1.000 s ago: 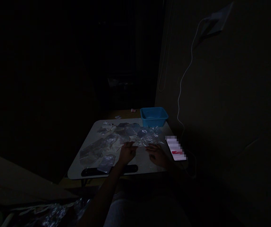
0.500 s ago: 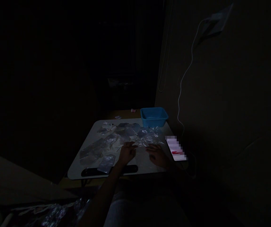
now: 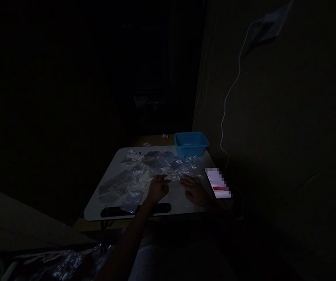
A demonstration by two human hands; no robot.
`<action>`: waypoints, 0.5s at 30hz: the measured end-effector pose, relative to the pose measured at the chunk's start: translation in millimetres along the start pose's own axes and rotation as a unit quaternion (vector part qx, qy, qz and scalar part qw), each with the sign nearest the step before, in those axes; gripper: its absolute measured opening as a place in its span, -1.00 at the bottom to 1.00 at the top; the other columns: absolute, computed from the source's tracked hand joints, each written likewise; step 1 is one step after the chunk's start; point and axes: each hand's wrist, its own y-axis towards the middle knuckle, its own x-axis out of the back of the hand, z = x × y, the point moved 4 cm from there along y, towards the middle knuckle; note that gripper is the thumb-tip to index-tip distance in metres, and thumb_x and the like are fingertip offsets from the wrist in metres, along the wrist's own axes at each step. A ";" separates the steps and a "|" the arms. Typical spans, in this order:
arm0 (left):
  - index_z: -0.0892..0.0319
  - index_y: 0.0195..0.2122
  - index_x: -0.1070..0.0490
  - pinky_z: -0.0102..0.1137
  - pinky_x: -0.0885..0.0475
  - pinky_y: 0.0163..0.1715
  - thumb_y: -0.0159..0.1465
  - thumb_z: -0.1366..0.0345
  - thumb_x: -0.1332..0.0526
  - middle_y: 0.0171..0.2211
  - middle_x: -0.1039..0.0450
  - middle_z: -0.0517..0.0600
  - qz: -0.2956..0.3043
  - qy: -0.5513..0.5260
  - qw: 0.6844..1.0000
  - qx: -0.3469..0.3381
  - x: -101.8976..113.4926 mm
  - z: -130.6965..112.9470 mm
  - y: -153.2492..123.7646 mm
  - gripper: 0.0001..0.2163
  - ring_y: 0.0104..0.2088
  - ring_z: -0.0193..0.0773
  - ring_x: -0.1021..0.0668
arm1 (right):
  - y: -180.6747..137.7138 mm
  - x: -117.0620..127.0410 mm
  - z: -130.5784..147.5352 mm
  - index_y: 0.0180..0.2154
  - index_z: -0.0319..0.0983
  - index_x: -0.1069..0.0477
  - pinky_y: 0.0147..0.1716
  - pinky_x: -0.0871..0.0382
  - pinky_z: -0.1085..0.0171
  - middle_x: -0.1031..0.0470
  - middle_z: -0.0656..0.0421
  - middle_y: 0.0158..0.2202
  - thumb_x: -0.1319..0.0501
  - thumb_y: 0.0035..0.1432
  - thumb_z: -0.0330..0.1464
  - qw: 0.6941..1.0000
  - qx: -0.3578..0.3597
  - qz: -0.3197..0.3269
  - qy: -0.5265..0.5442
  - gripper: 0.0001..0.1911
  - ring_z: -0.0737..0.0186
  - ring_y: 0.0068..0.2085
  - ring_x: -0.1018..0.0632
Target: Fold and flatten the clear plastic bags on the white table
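Plastic bags (image 3: 163,160) on the table (image 3: 97,207), basin (image 3: 190,151) at its far right corner, phone (image 3: 216,182) beside its right edge.

White tabletop (image 3: 113,166) a touch higher in view than 0.5 s ago, wall plate (image 3: 277,24) slightly farther right.

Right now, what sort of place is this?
Probably a dim room in a home: a small white table, a glowing phone-like screen and a white cord hanging down the wall.
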 end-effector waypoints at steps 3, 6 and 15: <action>0.11 -0.24 -0.47 -0.25 -0.29 -0.15 0.02 0.43 -0.12 -0.09 -0.35 0.03 0.006 0.007 1.000 0.002 0.6 -1.4 0.1 -0.71 -0.12 -0.13 -0.33 | 0.5 0.2 0.9 -0.03 -0.20 -0.28 0.02 0.02 0.06 -0.29 0.16 0.04 -0.01 -0.01 -0.45 1.000 0.002 0.002 0.006 -0.56 0.15 0.14 -0.11; 0.08 -0.21 -0.46 -0.23 -0.30 -0.17 0.02 0.44 -0.11 -0.07 -0.33 0.02 0.011 0.016 1.000 0.007 0.3 -1.6 -0.1 -0.69 -0.11 -0.12 -0.32 | 0.7 0.3 0.8 -0.04 -0.19 -0.28 0.02 0.03 0.06 -0.30 0.17 0.03 -0.02 -0.01 -0.44 1.000 -0.004 0.001 0.011 -0.57 0.15 0.13 -0.13; 0.12 -0.19 -0.44 -0.23 -0.28 -0.15 0.04 0.45 -0.11 -0.08 -0.33 0.04 -0.004 0.013 1.000 0.000 -6.2 4.9 -0.4 -0.70 -0.11 -0.15 -0.34 | 0.6 -1.6 -1.1 -0.03 -0.17 -0.28 0.01 0.02 0.05 -0.30 0.17 0.03 -0.03 -0.01 -0.44 1.000 -0.010 0.006 0.016 -0.56 0.14 0.12 -0.16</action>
